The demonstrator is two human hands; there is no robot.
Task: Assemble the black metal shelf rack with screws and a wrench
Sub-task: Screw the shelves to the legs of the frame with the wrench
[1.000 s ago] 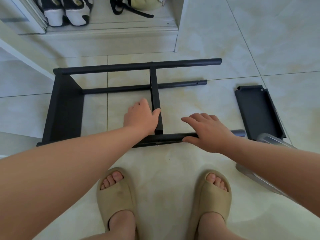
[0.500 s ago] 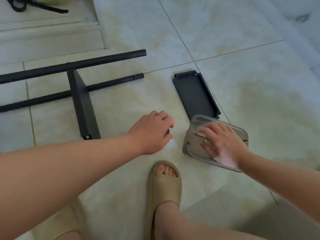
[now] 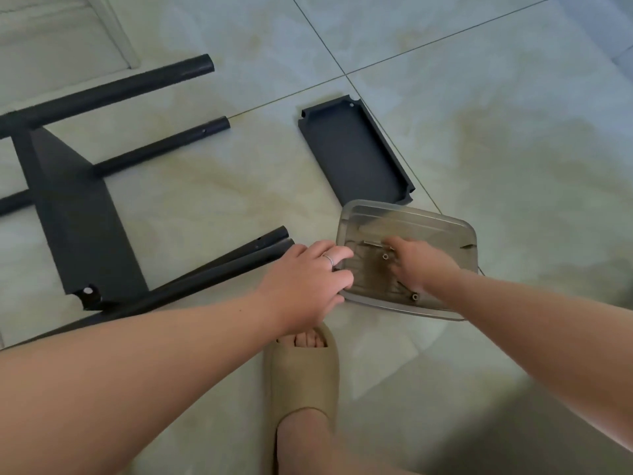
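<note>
The black rack frame [image 3: 78, 214] lies on its side on the tiled floor at left, its tubes [image 3: 161, 149] pointing right. A loose black shelf panel [image 3: 356, 156] lies beside it. Just below that panel sits a clear plastic container [image 3: 411, 214] holding screws [image 3: 385, 256] and a small metal tool. My left hand [image 3: 308, 279] rests at the container's left rim, next to the end of the nearest tube [image 3: 270, 238]. My right hand [image 3: 418, 265] reaches inside the container, fingers spread over a screw; I see nothing pinched.
My foot in a tan slipper [image 3: 301, 371] stands just below the hands. A white cabinet base [image 3: 113, 32] runs along the top left. Pale floor tiles [image 3: 513, 132] stretch to the right of the loose panel.
My view has swung right from the frame to the container. My right hand went from the near tube into the container, and my left hand slid along the tube to the container's rim.
</note>
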